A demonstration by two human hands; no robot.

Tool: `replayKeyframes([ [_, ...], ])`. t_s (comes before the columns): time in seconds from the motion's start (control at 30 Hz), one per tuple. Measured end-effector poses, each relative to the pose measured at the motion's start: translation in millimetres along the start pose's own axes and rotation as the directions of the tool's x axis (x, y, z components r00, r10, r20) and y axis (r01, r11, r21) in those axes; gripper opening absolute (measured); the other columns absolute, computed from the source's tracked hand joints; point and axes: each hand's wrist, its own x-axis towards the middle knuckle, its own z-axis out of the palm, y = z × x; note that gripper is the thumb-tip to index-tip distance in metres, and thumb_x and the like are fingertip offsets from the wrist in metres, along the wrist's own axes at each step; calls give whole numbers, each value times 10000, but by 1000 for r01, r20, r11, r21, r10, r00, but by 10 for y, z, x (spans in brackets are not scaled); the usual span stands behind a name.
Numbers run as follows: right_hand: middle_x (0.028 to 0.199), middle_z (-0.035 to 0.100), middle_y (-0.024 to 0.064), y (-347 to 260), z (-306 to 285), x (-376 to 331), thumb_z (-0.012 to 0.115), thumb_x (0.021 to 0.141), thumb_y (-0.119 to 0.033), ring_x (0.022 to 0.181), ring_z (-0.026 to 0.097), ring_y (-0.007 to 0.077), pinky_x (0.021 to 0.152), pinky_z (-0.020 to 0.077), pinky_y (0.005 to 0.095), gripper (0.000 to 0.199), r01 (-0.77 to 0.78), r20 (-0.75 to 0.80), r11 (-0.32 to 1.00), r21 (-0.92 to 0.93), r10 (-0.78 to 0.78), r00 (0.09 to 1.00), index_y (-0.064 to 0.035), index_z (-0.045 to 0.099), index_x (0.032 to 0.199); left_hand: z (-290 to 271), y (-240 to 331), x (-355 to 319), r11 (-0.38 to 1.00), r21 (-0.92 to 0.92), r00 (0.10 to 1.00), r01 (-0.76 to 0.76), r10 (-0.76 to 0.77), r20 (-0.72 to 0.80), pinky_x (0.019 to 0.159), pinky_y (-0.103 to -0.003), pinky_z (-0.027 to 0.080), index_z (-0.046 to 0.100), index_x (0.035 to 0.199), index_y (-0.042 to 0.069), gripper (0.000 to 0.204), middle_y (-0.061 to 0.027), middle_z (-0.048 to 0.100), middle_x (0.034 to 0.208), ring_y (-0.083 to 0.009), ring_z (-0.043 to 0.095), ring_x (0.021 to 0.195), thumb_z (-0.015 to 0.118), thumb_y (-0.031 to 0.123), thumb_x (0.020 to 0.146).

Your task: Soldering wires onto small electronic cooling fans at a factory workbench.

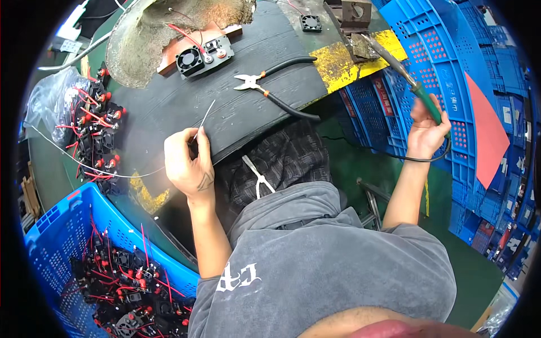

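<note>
My left hand [189, 164] is closed over the near edge of the bench, pinching a thin solder wire [208, 112]. The wire's short end points up past my fingers, and its long part trails off to the left. My right hand [427, 135], out to the right, grips the green handle of a soldering iron [427, 102]. The iron's tip reaches the metal stand [357, 42] at the bench's far right; whether it touches cannot be made out. Beyond my left hand sits a plate with a small black fan [189, 60] and red wires, against a copper-coloured block [169, 59].
Diagonal cutters [248, 83] lie spread on the dark bench [225, 127]. Another small fan [310, 23] sits at the back. Several wired fan units [101, 129] line the left side. A blue crate [51, 231] of similar units stands lower left; stacked blue crates [431, 56] rise right.
</note>
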Motion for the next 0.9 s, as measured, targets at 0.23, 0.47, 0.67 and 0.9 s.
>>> replayKeyframes([
  [0.23, 1003, 723, 286, 72, 146, 34, 343, 1025, -382, 769, 732, 279, 672, 613, 335, 605, 38, 12, 997, -69, -37, 999, 107, 601, 1268, 15, -6, -10, 1000, -11, 999, 25, -25, -25, 565, -267, 441, 683, 895, 12, 117, -61, 613, 799, -149, 533, 632, 783, -9, 838],
  [0.47, 1030, 718, 301, 45, 208, 11, 323, 1030, -371, 764, 726, 287, 663, 616, 340, 604, 38, 6, 995, -92, -38, 999, 103, 588, 1294, 22, -28, -17, 999, -1, 999, 37, -37, -19, 564, -269, 436, 683, 888, 18, 118, -60, 612, 795, -152, 532, 631, 784, -10, 834],
  [0.67, 1020, 722, 297, 19, 258, 30, 308, 1036, -364, 775, 732, 289, 659, 623, 345, 606, 52, 6, 992, -117, -52, 999, 111, 592, 1283, 12, -14, -8, 999, 12, 999, 44, -44, -12, 565, -275, 427, 686, 888, 24, 121, -57, 615, 796, -158, 527, 636, 785, -11, 829],
  [0.9, 1006, 723, 291, -120, 348, -93, 309, 1038, -376, 775, 733, 283, 664, 613, 347, 617, 190, 116, 945, -266, -165, 980, 120, 602, 1259, 14, -26, -10, 999, -2, 999, 46, -46, -16, 564, -274, 421, 686, 887, 23, 121, -55, 616, 798, -157, 524, 640, 788, -7, 828],
])
